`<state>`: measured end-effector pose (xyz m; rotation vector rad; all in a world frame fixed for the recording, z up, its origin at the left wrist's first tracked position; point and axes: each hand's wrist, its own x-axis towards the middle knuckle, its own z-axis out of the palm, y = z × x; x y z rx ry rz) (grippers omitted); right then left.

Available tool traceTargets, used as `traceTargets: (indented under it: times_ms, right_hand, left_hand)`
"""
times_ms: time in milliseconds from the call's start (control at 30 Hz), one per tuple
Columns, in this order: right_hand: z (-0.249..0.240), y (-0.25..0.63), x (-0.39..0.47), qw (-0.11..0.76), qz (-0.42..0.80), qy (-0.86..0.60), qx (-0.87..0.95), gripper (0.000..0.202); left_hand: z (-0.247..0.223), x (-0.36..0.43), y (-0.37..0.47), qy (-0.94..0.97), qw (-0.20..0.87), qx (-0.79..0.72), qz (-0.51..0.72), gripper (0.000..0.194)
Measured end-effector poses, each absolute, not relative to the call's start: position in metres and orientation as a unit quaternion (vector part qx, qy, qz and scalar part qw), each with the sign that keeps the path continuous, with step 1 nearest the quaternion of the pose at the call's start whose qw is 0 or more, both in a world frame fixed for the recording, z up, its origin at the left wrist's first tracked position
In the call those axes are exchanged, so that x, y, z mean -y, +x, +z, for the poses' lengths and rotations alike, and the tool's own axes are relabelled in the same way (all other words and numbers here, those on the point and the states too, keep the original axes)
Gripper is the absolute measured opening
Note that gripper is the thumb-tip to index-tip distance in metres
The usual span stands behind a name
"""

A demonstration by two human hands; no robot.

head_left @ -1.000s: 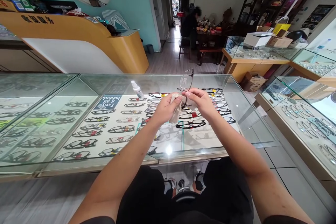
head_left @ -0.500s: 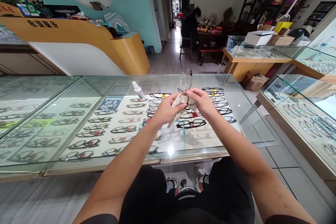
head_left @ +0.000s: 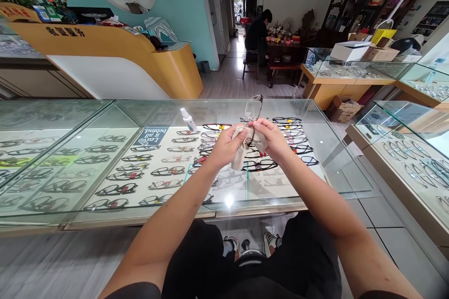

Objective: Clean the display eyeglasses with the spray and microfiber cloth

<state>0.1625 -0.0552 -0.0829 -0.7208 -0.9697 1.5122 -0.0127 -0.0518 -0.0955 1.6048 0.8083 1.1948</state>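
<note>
Above the glass counter, a pair of eyeglasses stands up between my two hands, its upper lens rising over the fingers. A beige cleaning cloth with dark printing is wrapped about the lower part, and one end dangles under my fingers. My left hand is closed, pinching the cloth against the glasses. My right hand is closed too, with thumb and fingers gripping the frame near its middle and part of the cloth. The lower lens is mostly hidden.
A white spray bottle stands on the glass display case, left of my hands. Rows of eyeglasses lie inside the case. Another glass case is at the right. A person sits at a table in the back.
The glasses have tilted slightly to the right. My left thumb has shifted upward on the cloth, and the cloth's loose end now hangs more openly below. The view has shifted a little.
</note>
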Motion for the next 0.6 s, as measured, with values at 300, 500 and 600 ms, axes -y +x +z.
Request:
traceTargets:
  times_ms: [300, 500, 600]
  right_hand:
    - [-0.0819, 0.1552, 0.0622, 0.569, 0.656, -0.288, 0.403, 0.048]
    - [-0.0832, 0.1586, 0.0621, 0.570, 0.642, -0.285, 0.427, 0.044]
    - [-0.0846, 0.1636, 0.0583, 0.570, 0.646, -0.290, 0.416, 0.043]
  left_hand:
    - [-0.0967, 0.0542, -0.0101, 0.613, 0.509, -0.339, 0.501, 0.052]
    - [-0.0966, 0.0551, -0.0081, 0.591, 0.533, -0.329, 0.509, 0.054]
    - [-0.0945, 0.0543, -0.0117, 0.594, 0.563, -0.316, 0.480, 0.056]
